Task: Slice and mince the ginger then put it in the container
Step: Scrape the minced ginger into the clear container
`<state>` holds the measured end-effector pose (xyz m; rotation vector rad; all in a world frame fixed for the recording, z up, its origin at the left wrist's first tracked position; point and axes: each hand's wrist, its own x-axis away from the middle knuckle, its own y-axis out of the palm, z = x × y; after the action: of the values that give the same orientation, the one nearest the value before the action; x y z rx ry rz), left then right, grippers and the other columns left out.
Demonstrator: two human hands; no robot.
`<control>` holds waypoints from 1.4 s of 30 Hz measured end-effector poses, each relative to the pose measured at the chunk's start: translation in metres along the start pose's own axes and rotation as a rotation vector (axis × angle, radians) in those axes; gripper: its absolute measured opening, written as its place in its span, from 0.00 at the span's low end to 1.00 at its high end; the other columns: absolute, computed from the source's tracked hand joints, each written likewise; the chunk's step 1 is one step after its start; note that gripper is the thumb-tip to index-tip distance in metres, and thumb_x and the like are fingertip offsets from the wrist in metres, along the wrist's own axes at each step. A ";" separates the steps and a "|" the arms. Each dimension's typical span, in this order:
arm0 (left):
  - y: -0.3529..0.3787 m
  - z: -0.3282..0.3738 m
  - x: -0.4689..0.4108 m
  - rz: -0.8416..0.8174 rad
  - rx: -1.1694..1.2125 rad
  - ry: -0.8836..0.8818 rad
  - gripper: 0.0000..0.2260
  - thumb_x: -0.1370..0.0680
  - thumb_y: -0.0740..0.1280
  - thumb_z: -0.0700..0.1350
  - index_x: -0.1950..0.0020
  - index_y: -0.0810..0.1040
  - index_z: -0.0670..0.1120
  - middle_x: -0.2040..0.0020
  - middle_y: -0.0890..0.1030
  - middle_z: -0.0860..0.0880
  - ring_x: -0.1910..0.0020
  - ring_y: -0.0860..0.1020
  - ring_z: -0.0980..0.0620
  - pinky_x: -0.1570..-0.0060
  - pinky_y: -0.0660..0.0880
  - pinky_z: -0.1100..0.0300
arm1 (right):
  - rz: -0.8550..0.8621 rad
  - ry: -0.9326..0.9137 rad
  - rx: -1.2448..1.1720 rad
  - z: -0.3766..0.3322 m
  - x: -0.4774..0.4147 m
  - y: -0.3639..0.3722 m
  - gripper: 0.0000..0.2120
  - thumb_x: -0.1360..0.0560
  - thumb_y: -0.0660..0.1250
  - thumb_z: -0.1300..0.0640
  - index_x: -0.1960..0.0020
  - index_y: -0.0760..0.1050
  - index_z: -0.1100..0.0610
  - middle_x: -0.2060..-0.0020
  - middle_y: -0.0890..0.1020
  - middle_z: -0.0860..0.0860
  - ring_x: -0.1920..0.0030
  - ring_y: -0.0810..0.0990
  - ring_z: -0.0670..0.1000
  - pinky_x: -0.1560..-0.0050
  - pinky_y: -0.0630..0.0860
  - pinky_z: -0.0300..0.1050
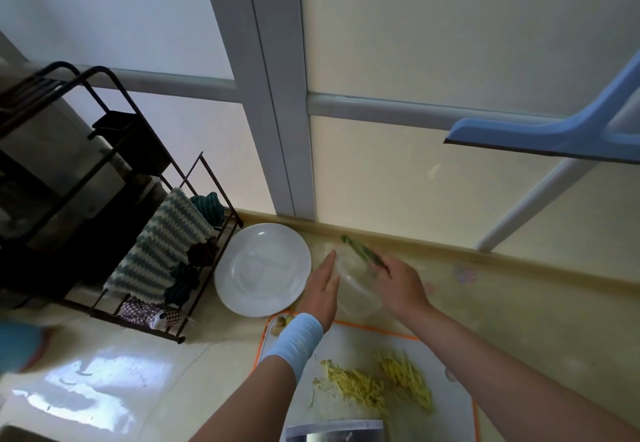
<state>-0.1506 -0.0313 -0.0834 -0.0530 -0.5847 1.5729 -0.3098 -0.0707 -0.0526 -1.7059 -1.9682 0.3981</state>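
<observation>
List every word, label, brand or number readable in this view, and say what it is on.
None: no text can be read anywhere in this view.
White plate, clear container, cutting board: plain, no lettering shows.
Green object held by the right hand: blurred, nothing legible.
Pinkish print on the countertop: a blurred pattern, not readable as letters.

The scene is lit by diffuse daylight admitted through the frosted window panes (433,26) at the far side. A glare patch is reflected on the countertop (104,376) at near left. The rack (69,182) at left is rendered dark. Motion blur is seen on the left hand (323,286), right hand (398,286) and container (356,289). Straight lines are bowed toward the edges.
</observation>
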 end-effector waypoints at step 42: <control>0.090 0.031 0.061 -0.116 -0.772 0.133 0.22 0.20 0.62 0.48 0.25 0.66 0.53 0.30 0.71 0.49 0.32 0.66 0.47 0.32 0.66 0.52 | -0.227 -0.350 0.562 0.109 0.052 -0.074 0.20 0.27 0.61 0.67 0.38 0.79 0.55 0.43 0.80 0.54 0.42 0.77 0.57 0.45 0.75 0.49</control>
<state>-0.2518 0.0185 -0.0723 -0.6852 -1.0386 1.1447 -0.4353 -0.0212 -0.0948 -1.0998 -1.9946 1.1040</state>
